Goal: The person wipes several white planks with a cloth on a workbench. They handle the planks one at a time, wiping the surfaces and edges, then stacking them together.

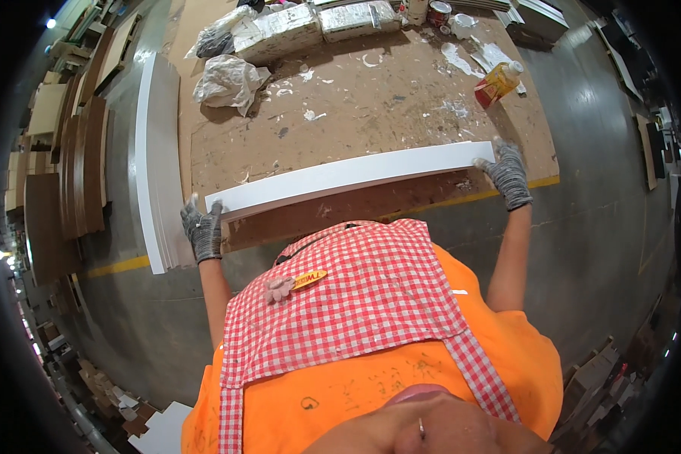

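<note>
A long white board point(356, 172) spans the near side of the brown worktable point(340, 98), and I hold it by its two ends. My left hand point(203, 229), in a grey knit glove, grips the left end with the thumb on top. Round the right end closes my right hand point(509, 178), gloved the same way, thumb on the upper face. The undersides of both hands' grips are hidden by the board. Close to my left hand stands a stack of white boards point(159, 166) along the table's left side.
Wrapped white blocks point(280, 34), a crumpled white bag point(231, 82) and a red tin point(439, 13) sit at the table's far side. A yellow-red bottle point(498, 85) stands at the right. Brown panels point(79, 166) lean at far left. Yellow tape point(121, 266) crosses the floor.
</note>
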`<act>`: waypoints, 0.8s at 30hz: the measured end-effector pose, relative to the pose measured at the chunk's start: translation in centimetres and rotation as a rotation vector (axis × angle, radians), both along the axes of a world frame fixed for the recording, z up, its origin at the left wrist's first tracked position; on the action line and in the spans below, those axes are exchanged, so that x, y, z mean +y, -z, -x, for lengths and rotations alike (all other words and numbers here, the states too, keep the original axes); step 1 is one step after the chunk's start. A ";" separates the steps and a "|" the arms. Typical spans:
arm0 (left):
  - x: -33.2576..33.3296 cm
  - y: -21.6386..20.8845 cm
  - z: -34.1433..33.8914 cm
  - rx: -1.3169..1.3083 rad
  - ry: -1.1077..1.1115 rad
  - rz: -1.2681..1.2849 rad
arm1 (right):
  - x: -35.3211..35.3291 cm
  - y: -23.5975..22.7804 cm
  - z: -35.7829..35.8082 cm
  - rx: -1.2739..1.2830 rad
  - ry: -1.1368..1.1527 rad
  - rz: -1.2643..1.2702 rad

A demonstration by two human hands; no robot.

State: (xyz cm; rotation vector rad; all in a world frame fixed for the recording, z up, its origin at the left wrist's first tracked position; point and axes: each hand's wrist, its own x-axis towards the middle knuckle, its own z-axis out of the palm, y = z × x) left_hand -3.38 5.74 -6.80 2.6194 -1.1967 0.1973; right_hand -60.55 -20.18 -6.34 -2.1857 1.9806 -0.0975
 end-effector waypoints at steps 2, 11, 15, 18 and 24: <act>-2.2 -2.4 1.0 0.179 0.324 0.044 | 0.3 -2.2 -1.6 -0.026 -0.294 0.069; -6.2 -1.0 3.7 0.203 0.842 -0.311 | -0.3 -2.3 -8.3 0.137 -0.664 -0.178; -5.2 0.3 3.5 0.236 0.810 -0.283 | -0.1 -1.1 -7.9 0.043 -0.654 -0.164; -4.9 0.9 3.4 0.186 0.815 -0.242 | -0.4 -1.2 -8.0 0.064 -0.630 -0.207; -5.4 0.2 3.8 0.243 0.819 -0.214 | -0.6 -0.8 -7.7 0.085 -0.653 -0.223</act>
